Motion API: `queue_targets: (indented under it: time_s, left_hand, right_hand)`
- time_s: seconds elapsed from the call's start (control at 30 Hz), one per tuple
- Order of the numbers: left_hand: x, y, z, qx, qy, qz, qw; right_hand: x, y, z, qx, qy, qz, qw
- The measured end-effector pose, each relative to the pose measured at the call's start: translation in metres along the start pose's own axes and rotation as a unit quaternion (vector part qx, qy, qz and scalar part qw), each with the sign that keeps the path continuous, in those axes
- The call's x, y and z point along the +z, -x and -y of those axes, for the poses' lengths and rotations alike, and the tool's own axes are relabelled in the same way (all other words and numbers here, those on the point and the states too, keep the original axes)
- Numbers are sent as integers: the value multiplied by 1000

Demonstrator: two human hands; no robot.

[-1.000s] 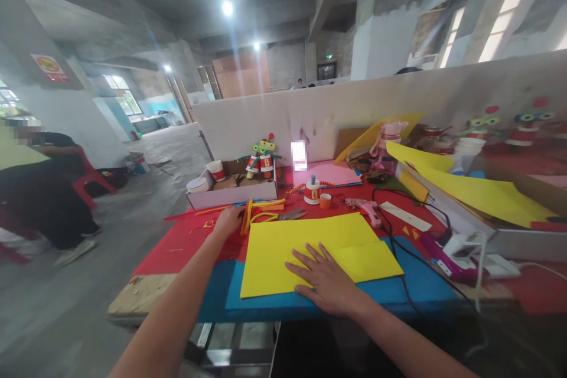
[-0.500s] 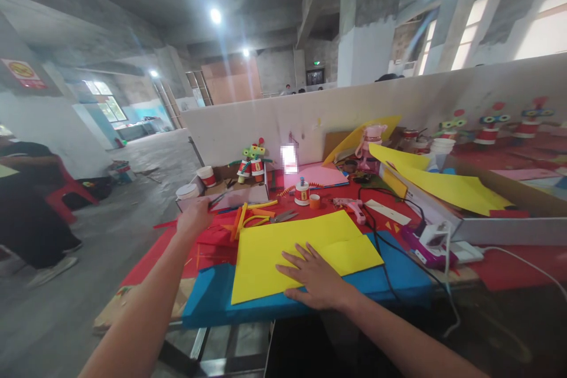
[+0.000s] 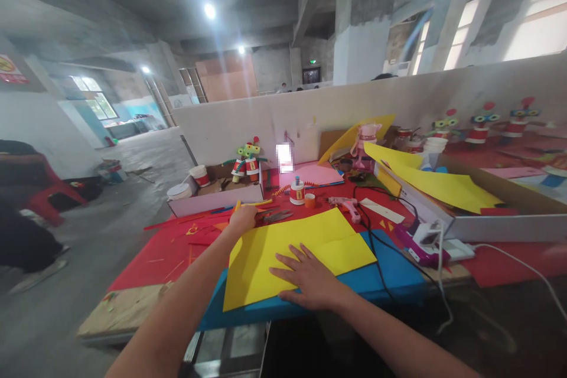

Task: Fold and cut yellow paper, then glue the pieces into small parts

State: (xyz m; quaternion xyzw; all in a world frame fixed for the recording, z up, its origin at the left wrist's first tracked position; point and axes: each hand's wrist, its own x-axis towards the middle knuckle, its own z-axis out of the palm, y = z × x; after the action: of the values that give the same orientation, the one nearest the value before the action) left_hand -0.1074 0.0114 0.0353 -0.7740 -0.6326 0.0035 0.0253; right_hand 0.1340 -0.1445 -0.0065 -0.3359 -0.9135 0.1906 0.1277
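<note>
My right hand [image 3: 305,280] lies flat with spread fingers on a yellow foam sheet [image 3: 336,236]. The sheet rests over a blue sheet [image 3: 394,254] at the table's near edge. My left hand [image 3: 243,220] is at the sheet's far left corner, over the handle end of a pair of scissors [image 3: 278,215]. The scissors' blades point right, and the hand covers their handles. Its fingers are mostly hidden, so its grip cannot be made out. Strips of yellow and orange foam [image 3: 239,205] lie around that hand.
Behind stand a small cup figure [image 3: 297,192], an orange ring [image 3: 309,201] and a pink glue gun [image 3: 348,208] with a black cord. A white box [image 3: 217,201] holds cup figures at left. A purple power strip [image 3: 420,248] and a larger box [image 3: 509,230] are at right.
My left hand has moved right, from beside the white box and a dark slim object to the scissors. My right hand stays on the yellow sheet. The view has shifted slightly.
</note>
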Motion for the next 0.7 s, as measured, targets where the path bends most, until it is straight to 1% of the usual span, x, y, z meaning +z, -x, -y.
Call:
queue_targets:
  time_s: [0.13,0.23,0.3,0.37,0.47,0.57,0.63,0.7]
  left_hand:
    - [2,-9,7,-33,-22,-24,999]
    - [1,-16,8,-47,-19,-45,998]
    - [-1,-15,8,-45,-8,-60,997]
    - [-6,-9,9,-44,7,-74,996]
    - [-18,14,16,-55,30,-91,994]
    - [-29,49,29,-75,50,-100,991]
    - [-32,74,38,-89,63,-105,988]
    - [-28,96,44,-102,93,-99,985]
  right_hand:
    - [0,0,-1,-5,-4,-5,1000]
    - [0,0,-2,-6,-3,-8,1000]
    - [0,-1,-2,1,-2,-8,1000]
    - [1,-2,-2,21,-1,-10,1000]
    - [3,-3,-4,53,7,-20,998]
    - [4,-5,-5,61,16,-28,998]
    - [4,-7,-4,63,21,-30,997]
    - [3,-9,-2,65,27,-29,997]
